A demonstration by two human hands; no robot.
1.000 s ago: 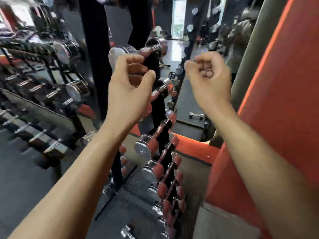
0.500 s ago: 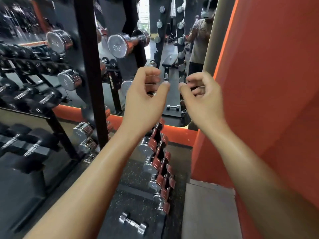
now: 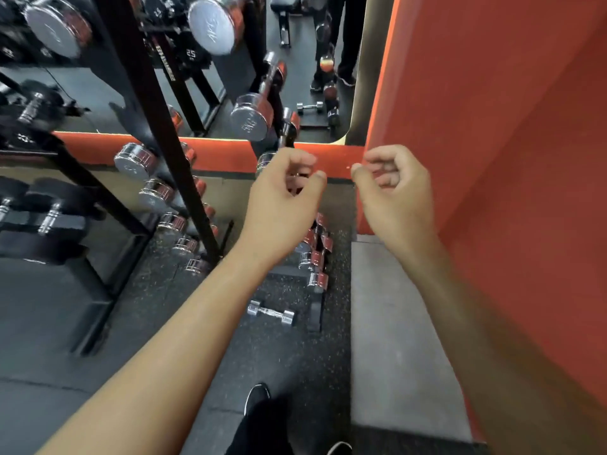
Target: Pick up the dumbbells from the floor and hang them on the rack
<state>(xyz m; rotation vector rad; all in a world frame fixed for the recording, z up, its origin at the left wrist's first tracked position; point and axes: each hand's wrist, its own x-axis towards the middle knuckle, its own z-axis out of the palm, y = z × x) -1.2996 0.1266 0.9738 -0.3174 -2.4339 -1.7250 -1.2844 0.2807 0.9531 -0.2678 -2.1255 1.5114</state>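
One small chrome dumbbell (image 3: 271, 312) lies on the speckled rubber floor beside the foot of the black upright rack (image 3: 154, 119). The rack carries a column of chrome dumbbells with red collars (image 3: 314, 257), bigger ones higher up. My left hand (image 3: 279, 205) hovers above that column with fingers loosely curled and nothing in it. My right hand (image 3: 395, 192) hangs level with it to the right, also loosely curled and holding nothing. Both hands are well above the floor dumbbell.
An orange wall (image 3: 492, 126) stands close on the right with a grey floor slab (image 3: 394, 323) below it. A mirror (image 3: 295, 60) behind the rack reflects a person's legs. Black hex dumbbells (image 3: 42, 218) fill a low rack at left. My shoe (image 3: 258, 397) is near the bottom.
My view has tilted down from the rack's upper dumbbells to the floor, bringing the loose floor dumbbell into view. Both hands have dropped lower and stayed loosely curled, holding nothing.
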